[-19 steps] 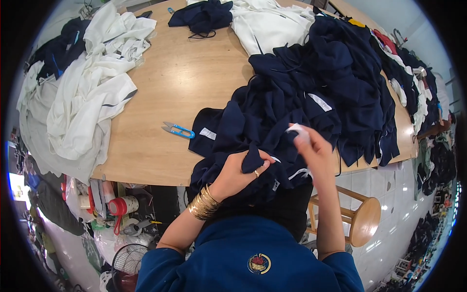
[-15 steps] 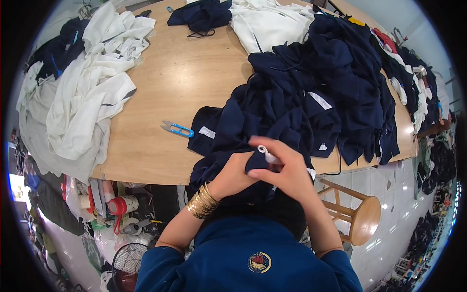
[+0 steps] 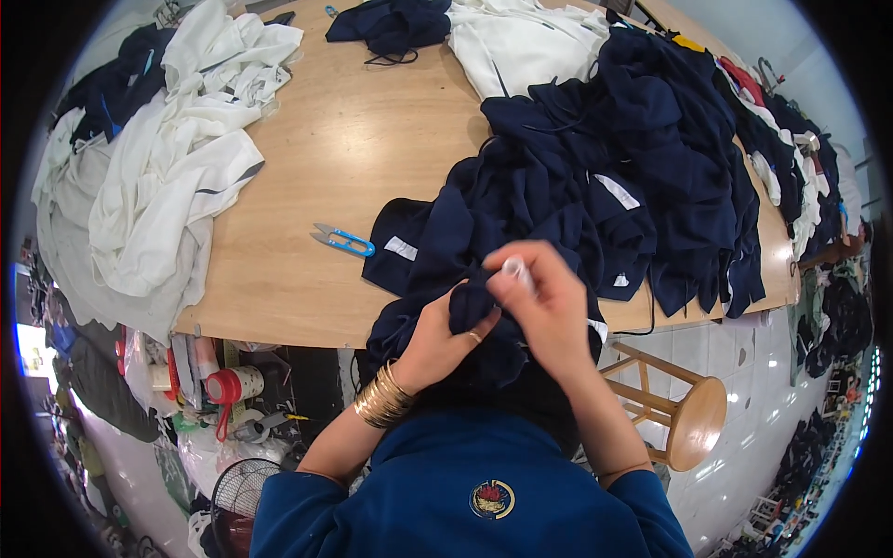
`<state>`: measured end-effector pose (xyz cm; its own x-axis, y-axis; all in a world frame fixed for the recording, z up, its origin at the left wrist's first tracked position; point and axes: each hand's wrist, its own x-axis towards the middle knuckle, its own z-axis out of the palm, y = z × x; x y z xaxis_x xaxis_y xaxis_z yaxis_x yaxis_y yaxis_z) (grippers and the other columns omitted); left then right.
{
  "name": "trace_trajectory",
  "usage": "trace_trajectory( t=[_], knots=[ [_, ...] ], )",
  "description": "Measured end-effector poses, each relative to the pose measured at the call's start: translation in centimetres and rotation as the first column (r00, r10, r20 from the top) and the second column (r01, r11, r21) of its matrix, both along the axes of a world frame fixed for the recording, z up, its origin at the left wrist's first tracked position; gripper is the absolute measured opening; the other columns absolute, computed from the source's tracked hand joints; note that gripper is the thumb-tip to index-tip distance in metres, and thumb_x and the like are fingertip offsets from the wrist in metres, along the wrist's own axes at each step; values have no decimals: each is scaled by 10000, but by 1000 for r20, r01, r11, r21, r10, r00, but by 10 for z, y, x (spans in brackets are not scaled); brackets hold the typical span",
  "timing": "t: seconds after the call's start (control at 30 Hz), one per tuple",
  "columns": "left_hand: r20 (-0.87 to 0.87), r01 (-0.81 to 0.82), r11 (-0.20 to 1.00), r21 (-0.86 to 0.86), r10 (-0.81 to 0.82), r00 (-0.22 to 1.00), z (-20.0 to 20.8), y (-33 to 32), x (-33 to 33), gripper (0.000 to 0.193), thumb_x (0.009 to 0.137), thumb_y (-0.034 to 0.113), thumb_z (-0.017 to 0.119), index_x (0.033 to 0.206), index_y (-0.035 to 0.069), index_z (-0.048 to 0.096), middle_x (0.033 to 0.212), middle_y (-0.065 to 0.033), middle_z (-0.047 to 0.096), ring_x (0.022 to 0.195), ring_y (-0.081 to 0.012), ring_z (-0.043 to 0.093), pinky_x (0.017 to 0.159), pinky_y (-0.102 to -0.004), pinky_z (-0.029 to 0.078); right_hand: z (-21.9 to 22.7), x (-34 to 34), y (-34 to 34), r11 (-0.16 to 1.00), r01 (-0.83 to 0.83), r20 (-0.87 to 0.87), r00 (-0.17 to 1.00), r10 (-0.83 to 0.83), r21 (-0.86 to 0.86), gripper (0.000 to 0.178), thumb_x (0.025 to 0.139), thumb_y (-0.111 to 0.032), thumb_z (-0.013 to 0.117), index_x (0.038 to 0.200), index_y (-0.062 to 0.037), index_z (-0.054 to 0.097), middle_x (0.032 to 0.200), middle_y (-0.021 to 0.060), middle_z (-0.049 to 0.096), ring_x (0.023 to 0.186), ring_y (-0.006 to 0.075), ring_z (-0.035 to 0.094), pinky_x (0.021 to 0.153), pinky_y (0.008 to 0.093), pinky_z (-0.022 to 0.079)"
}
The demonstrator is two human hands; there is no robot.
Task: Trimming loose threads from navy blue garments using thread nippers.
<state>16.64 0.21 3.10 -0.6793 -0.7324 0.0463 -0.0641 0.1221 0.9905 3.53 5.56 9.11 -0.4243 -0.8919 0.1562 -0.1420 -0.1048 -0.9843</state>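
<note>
A navy garment [image 3: 474, 307] is bunched up between my hands at the table's near edge. My left hand [image 3: 442, 339], with gold bangles at the wrist and a ring, is closed around a fold of it. Just to the right, my right hand [image 3: 549, 302] is curled, its thumb and forefinger pinching at the same cloth. Among those right fingers shows a small white tube-like piece [image 3: 518, 271]; whether it is held or worn on a finger I cannot tell. Blue thread snips [image 3: 344, 241] lie on the table left of the garment, beside a white label [image 3: 401, 248].
More navy garments [image 3: 651, 121] heap over the table's right side. White garments [image 3: 167, 205] hang off its left edge. Another white garment [image 3: 521, 42] lies at the far side. A wooden stool [image 3: 698, 423] stands at lower right, a red-lidded flask [image 3: 233, 384] at lower left.
My left hand has turned and shifted slightly left with the cloth. The right hand has moved up a little and its fingers have curled in, the white piece rising with them.
</note>
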Motion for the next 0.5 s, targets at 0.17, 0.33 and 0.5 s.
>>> trace_trajectory(
  t=[0.17,0.33,0.5],
  knots=[
    [-93,144,946,290,-122,988,7,-5,-1,241,847,73,598,1067,-19,563,931,-44,634,871,-95,559,836,-246,434,-25,-36,-12,970,99,-158,985,-64,222,164,906,-113,507,975,-36,634,662,-26,518,585,34,431,510,194,328],
    [-171,48,990,133,-25,985,4,-3,-2,354,841,92,605,1165,2,493,1043,-72,597,934,-109,546,860,-249,424,-30,-1,-9,987,3,374,925,-64,162,120,897,-62,510,977,-16,588,688,-36,544,558,5,424,495,151,313],
    [-223,-27,991,133,56,973,1,-5,-9,522,837,114,611,1296,46,371,1130,-95,542,1022,-134,515,905,-271,402,-35,5,-2,990,-29,590,805,-59,138,83,914,-55,478,956,-18,540,727,-24,586,588,12,488,514,152,362]
  ],
)
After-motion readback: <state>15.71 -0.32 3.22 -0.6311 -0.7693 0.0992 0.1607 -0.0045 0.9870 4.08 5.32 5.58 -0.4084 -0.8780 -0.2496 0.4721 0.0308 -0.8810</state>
